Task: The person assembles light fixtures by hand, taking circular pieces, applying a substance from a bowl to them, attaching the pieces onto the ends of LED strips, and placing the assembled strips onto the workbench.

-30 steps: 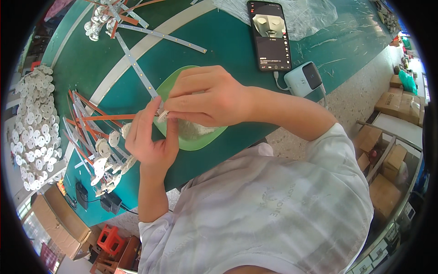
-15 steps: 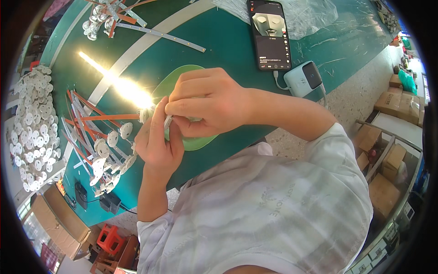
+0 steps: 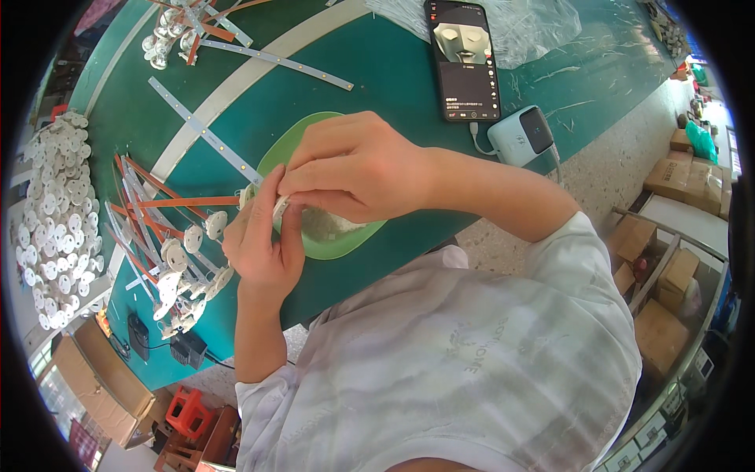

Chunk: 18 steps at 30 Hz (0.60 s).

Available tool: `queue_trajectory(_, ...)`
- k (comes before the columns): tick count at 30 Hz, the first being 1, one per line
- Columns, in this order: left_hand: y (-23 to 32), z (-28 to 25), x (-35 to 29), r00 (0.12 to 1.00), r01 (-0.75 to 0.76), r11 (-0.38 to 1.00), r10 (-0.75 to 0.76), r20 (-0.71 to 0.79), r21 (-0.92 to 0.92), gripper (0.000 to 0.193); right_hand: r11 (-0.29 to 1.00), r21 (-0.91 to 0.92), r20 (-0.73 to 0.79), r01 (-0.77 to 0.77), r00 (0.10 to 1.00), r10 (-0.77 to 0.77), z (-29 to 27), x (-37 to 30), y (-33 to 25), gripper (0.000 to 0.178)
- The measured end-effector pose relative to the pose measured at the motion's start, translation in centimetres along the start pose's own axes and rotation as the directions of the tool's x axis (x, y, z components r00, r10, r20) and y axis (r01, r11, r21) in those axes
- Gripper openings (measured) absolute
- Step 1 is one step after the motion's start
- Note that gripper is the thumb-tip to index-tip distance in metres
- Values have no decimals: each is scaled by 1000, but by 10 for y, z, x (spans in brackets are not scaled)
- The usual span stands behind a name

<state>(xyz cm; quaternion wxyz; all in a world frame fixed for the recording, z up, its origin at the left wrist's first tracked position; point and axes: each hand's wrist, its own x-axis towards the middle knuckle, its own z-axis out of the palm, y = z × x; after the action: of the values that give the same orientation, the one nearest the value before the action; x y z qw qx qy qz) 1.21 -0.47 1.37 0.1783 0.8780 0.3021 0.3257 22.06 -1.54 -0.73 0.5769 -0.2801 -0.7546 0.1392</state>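
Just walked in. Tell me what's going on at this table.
The person's bare left hand and bare right hand meet at the fingertips, holding a small white piece over a shallow light-green plastic dish. A flat silver strip dotted with yellow LEDs, unlit, runs out from the left fingertips; the fingers hide how it joins the piece. To the left lie more strips with round white discs, and beyond them a big heap of white discs.

I see a smartphone (image 3: 462,82) beside clear plastic film (image 3: 539,35), cabled to pale-blue power bank (image 3: 515,138); red stool (image 3: 189,412) near cardboard box (image 3: 102,393).
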Motion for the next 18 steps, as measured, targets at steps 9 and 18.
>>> queue_trajectory(9, -9, -1, 1, 919, 303, 925, -348, -186, -230, 32, 912, -385, 338, -146, 897, 286, -2, -4, -12, 26)
queue_trajectory(18, -11, 5, 0, 950, 239, 930, -283, -130, -280, 33, 926, -374, 666, 56, 711, 226, -7, -7, -11, 15)
